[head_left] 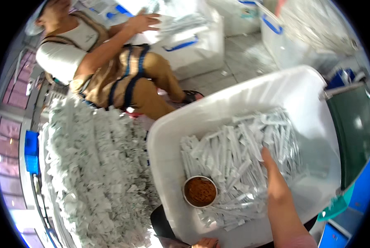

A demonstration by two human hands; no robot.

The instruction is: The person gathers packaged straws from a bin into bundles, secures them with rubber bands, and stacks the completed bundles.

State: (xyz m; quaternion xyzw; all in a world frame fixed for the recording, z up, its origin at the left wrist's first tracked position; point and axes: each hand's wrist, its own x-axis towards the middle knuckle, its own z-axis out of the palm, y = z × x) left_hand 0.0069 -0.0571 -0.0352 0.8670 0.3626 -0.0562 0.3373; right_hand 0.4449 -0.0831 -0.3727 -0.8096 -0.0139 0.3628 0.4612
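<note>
A large white plastic tub holds a heap of thin white wrapped strips. A round metal container of brown looped bands rests in its lower left. My right hand reaches into the heap from below, its fingertips hidden among the strips, so its grip is unclear. My left hand is at the bottom edge of the view, its fingers curled on the tub's near rim.
A seated person works at upper left beside a white bin. Shredded paper is piled left of the tub. Another bin with a bagged bundle stands behind, and a dark green panel is at right.
</note>
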